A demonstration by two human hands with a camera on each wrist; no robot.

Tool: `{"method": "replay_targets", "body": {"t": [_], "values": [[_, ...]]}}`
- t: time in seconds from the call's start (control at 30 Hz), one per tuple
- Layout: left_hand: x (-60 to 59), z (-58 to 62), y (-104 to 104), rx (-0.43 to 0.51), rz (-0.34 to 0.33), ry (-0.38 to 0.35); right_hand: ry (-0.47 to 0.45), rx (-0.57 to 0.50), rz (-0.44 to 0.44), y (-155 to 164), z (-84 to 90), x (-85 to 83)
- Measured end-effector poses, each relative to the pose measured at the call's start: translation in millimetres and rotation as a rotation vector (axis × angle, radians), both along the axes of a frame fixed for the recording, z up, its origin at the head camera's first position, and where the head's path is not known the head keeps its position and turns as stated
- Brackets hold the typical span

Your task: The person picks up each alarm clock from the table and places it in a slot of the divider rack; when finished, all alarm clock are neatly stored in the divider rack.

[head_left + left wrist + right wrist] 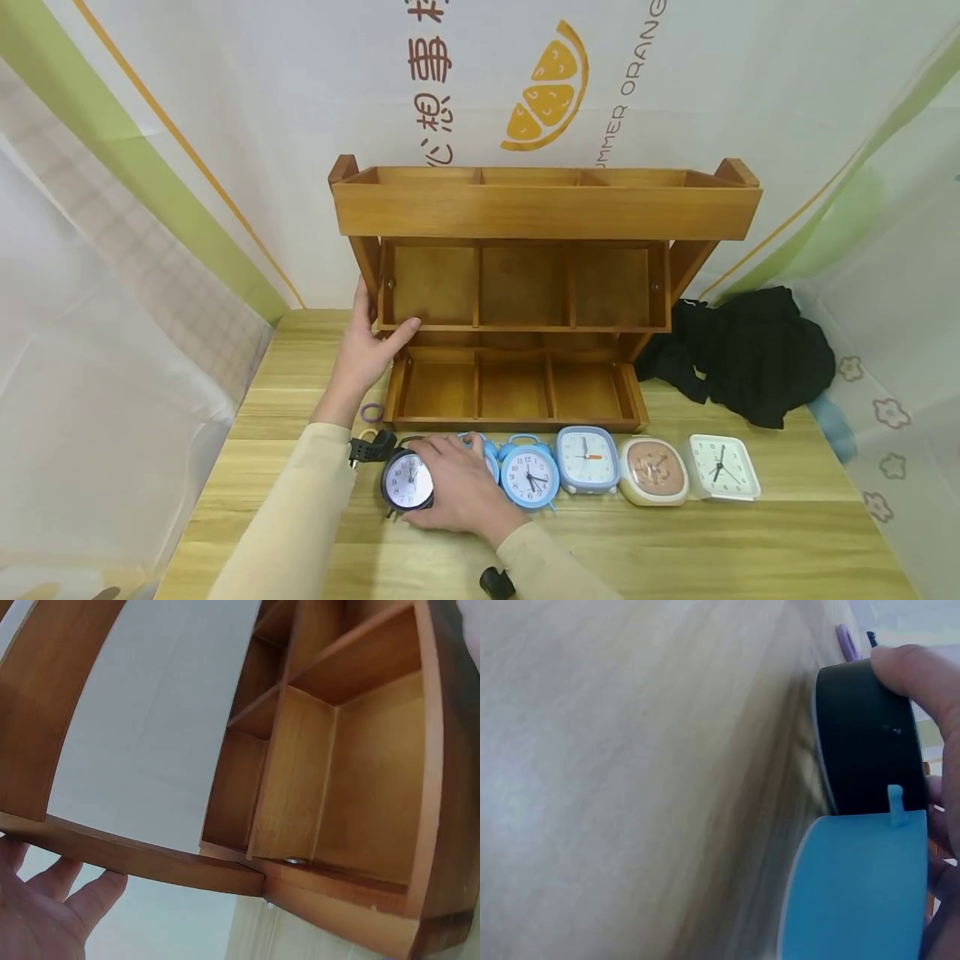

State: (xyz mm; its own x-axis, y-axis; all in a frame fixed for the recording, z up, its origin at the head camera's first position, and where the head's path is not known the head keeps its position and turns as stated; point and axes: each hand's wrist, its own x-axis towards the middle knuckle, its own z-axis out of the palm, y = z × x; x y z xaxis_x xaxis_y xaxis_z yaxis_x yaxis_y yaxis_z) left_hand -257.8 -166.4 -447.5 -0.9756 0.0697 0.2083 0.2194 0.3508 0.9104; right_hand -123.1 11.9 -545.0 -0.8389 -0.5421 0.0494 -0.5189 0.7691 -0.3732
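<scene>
At the left end of a wooden tiered rack point(547, 212), my left hand point(360, 358) rests with its fingers along the side post and thumb stretched to the middle tier's front edge. The left wrist view shows straight fingers point(97, 896) touching the rack's side slat. My right hand point(465, 492) grips a black round alarm clock point(407, 480) standing on the table, its white dial facing up toward me. In the right wrist view the thumb point(907, 671) presses the black casing. A light-blue alarm clock point(855, 892) stands beside it, mostly hidden under the hand in the head view.
Rightward in a row come another blue twin-bell clock point(529, 477), a blue square clock point(587, 459), a beige clock point(654, 472) and a white square clock point(723, 467). A black cloth point(750, 350) lies right of the rack. A purple ring point(371, 412) lies by its left foot.
</scene>
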Motion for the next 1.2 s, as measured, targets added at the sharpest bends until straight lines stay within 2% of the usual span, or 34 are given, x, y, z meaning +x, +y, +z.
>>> {"method": "replay_targets", "body": {"t": [0.27, 0.33, 0.57, 0.7, 0.8, 0.93, 1.2], "values": [[14.1, 22.3, 8.9, 0.031, -0.002, -0.027, 0.032, -0.080, 0.004, 4.0, 2.7, 2.7], [16.3, 24.2, 10.2, 0.041, -0.006, -0.018, 0.042, -0.100, 0.007, 5.6, 6.6, 4.0], [12.0, 12.7, 9.7, 0.060, -0.004, 0.020, 0.070, -0.171, -0.033, 11.4, 22.0, 3.5], [14.4, 16.1, 10.0, 0.029, 0.002, 0.021, 0.065, -0.214, -0.052, 14.5, 23.9, 0.0], [9.4, 9.2, 7.0, 0.013, 0.006, 0.025, 0.055, -0.245, -0.071, 17.5, 24.8, -5.3], [-0.3, -6.9, 0.4, 0.009, 0.017, 0.039, 0.028, -0.272, -0.104, 22.2, 28.8, -14.6], [1.0, -6.0, -2.1, -0.008, 0.035, 0.066, 0.029, -0.284, -0.151, 30.0, 37.2, -35.2]]}}
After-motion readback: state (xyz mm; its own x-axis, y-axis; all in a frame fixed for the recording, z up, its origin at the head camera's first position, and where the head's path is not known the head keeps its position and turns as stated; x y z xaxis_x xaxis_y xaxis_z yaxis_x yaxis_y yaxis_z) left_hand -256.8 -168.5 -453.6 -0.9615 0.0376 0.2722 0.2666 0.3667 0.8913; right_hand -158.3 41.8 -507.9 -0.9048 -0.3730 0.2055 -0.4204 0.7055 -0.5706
